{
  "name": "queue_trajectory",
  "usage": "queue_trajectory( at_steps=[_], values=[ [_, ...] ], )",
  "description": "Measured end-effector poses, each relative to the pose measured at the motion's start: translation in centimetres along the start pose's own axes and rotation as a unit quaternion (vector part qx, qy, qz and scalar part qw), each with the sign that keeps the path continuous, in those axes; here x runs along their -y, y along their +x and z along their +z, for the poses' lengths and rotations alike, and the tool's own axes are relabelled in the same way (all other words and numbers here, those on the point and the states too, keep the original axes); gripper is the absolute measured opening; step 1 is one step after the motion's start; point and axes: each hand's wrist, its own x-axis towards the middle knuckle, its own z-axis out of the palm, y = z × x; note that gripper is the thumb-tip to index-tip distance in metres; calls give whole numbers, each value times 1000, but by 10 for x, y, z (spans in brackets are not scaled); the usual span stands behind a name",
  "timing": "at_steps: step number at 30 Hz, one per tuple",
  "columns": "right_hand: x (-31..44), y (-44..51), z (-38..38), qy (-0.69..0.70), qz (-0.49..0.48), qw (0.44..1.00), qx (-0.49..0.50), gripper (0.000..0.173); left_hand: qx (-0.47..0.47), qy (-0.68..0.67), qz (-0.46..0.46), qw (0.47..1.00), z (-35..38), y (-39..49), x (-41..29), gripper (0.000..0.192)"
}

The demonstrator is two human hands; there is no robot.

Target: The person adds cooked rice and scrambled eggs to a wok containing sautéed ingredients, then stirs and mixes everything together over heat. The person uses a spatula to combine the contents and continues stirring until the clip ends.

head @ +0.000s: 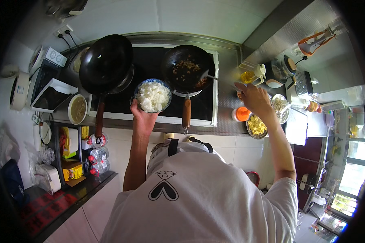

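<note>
My left hand (143,120) grips a blue-rimmed bowl (168,104) heaped with white cooked rice (153,94). It is in front of the cooktop, left of the wooden-handled wok (173,54). Browned, chopped bits of food (185,66) lie scattered over the wok's dark inside. Out to the right, my right hand (255,98) is closed around the handle of a metal wok spatula (213,77). The spatula's blade rests inside the wok, by its right wall.
A second black wok (106,63) stands at left, beside a bowl of pale soup (78,109). Right of the cooktop are an orange-lidded jar (242,114), a dish of yellow food (256,125), a plate of pale shreds (280,107), an oil jug (254,75) and a glass kettle (281,71).
</note>
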Motion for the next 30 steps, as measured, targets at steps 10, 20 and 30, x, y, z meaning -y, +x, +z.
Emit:
queue_trajectory(
  at_steps=[10,20,30],
  values=[
    [28,50,42,46,-67,994,-76,48,13,23,4,1000,1,-3,0,73],
    [22,4,-57,-151,-94,984,14,41,20,8,-2,1000,-7,-4,2,73],
    [52,71,29,34,-32,995,-90,42,22,-7,-2,1000,-7,-3,0,69]
  ],
)
